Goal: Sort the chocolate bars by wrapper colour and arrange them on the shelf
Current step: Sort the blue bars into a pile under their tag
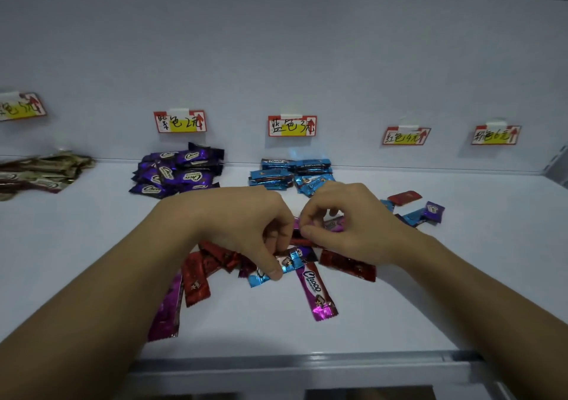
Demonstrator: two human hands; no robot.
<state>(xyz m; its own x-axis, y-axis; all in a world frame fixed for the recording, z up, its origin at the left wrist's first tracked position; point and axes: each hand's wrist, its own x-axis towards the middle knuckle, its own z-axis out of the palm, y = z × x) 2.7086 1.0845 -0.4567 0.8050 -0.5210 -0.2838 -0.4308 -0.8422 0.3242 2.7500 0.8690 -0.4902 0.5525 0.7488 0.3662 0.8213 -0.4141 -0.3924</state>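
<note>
At the far left of the shelf [399,307], a gold-brown pile [40,172] is stacked beneath a label that is partly cut off. Next to it, a purple pile [178,169] is gathered under the purple label [179,121], so each colour is kept below its own tag.

In the unsorted heap [215,258] at the front, a blue bar [289,265] is pinched between the thumb and curled fingers of the left hand [246,218]. Red and magenta wrappers are crowded round it and may be dragged along. It is judged to be bound for the blue pile [292,173], which is laid just behind the hands under the blue label [292,125].

The right hand [347,224] is curled over the heap's far side, fingertips down among the wrappers. Whether anything is gripped cannot be told.

Further right, the red label [405,136] and pink label [495,135] are hung with nothing placed below them, so those 2 colours are not yet sorted. A stray cluster [430,212] of red, blue and purple bars is scattered just beyond the right hand.
</note>
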